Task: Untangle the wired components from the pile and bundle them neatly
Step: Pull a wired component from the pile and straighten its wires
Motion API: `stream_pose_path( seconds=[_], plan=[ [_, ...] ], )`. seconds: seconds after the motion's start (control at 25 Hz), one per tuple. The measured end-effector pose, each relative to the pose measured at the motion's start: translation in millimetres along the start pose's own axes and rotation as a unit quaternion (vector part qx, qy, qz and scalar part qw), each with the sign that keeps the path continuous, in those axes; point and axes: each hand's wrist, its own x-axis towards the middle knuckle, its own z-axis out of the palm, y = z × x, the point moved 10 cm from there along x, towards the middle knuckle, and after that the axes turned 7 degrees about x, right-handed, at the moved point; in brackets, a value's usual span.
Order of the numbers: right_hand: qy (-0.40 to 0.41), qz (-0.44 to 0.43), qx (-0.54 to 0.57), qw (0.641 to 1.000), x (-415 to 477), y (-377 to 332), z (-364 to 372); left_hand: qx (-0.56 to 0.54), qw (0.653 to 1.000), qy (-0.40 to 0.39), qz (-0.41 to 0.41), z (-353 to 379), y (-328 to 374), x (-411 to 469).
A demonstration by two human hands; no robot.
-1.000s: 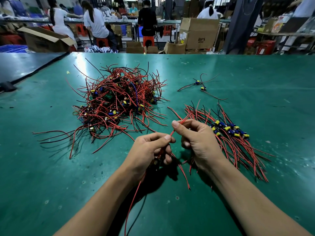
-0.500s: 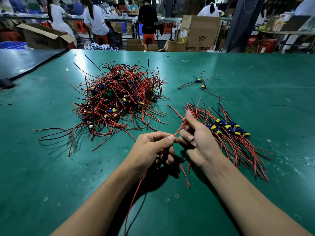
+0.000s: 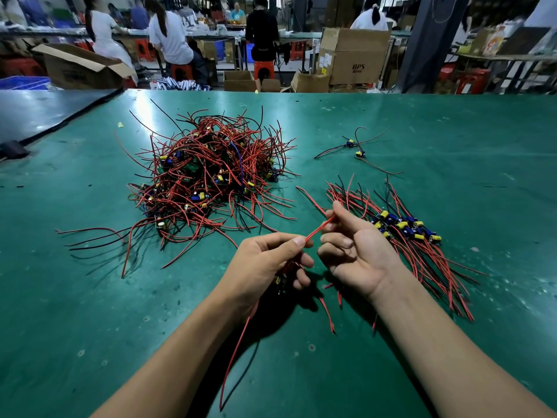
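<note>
I am holding one wired component (image 3: 281,280) just above the green table (image 3: 90,312), between the tangled pile (image 3: 211,182) on my left and the sorted bundle (image 3: 407,236) on my right. My left hand (image 3: 265,263) is gripping its body and pinching its red wire (image 3: 319,229). My right hand (image 3: 358,251) is pinching the same wire further along, near the left hand but apart from it. If I am tugging too hard, the lead could be tearing from its joint, I judge, or the dangling tails could be snagging the bundle. Compared with a second ago, my right hand is turned palm-up and the wire is running straighter.
</note>
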Motion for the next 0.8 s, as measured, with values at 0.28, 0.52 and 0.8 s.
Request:
stream_pose_path(
  seconds=[0.28,0.52,0.8],
  plan=[
    [0.025,-0.048,-0.22,0.974,-1.0,3.5,-7.1,-0.071,0.995,0.062,-0.028,-19.6,3.7,1.9],
    [-0.058,-0.302,-0.605,0.735,-25.9,-7.7,34.3,-0.115,0.982,0.15,0.009,-43.5,12.1,2.6],
    [-0.108,-0.297,-0.751,0.58,-33.0,23.0,44.2,-0.234,0.947,0.22,0.026,-62.5,15.0,0.3]
  ],
)
